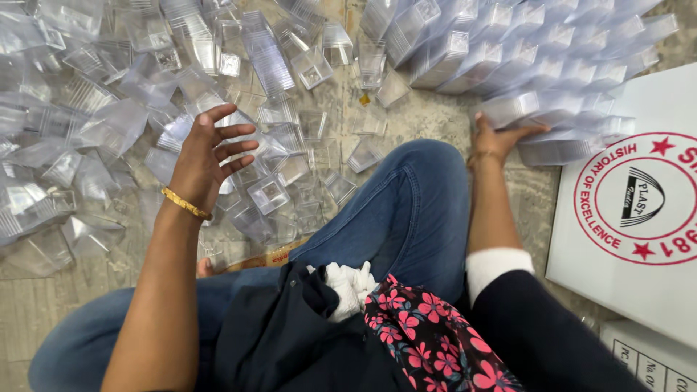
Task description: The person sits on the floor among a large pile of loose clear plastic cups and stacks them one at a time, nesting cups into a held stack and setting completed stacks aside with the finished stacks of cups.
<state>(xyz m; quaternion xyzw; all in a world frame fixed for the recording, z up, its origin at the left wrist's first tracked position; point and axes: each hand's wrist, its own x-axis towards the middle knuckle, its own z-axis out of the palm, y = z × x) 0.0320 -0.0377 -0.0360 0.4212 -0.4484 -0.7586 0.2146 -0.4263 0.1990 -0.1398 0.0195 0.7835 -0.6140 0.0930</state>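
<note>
My left hand (205,156), with a gold bangle at the wrist, hovers open with fingers spread over a scatter of small clear square plastic cups (268,192) on the floor. It holds nothing. My right hand (495,139) reaches to the right and grips the end of a long nested stack of clear cups (559,149), which lies at the bottom of a pile of similar stacks (537,51). I sit cross-legged in blue jeans, one knee (421,196) between my two hands.
Loose clear cups and short stacks (80,109) cover the stone floor at left and top. A white cardboard box with a red round emblem (632,218) stands at right. A second box corner (646,356) lies below it.
</note>
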